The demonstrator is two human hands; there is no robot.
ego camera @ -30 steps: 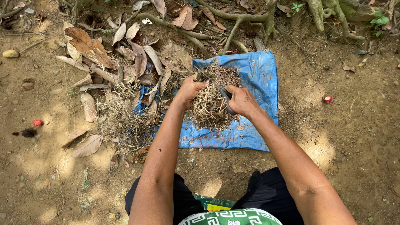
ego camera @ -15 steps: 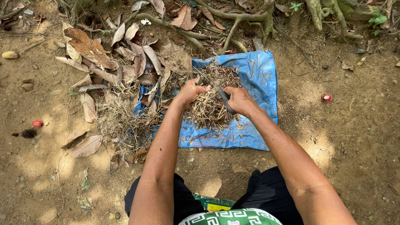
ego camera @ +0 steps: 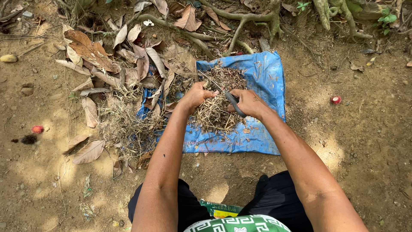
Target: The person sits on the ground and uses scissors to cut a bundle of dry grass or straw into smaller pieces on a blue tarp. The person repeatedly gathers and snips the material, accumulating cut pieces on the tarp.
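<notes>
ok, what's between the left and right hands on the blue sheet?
Head view: a mound of dry grass and twigs fills the gap between the left hand and the right hand, which holds a dark-handled tool. The blue sheet lies underneath.
</notes>
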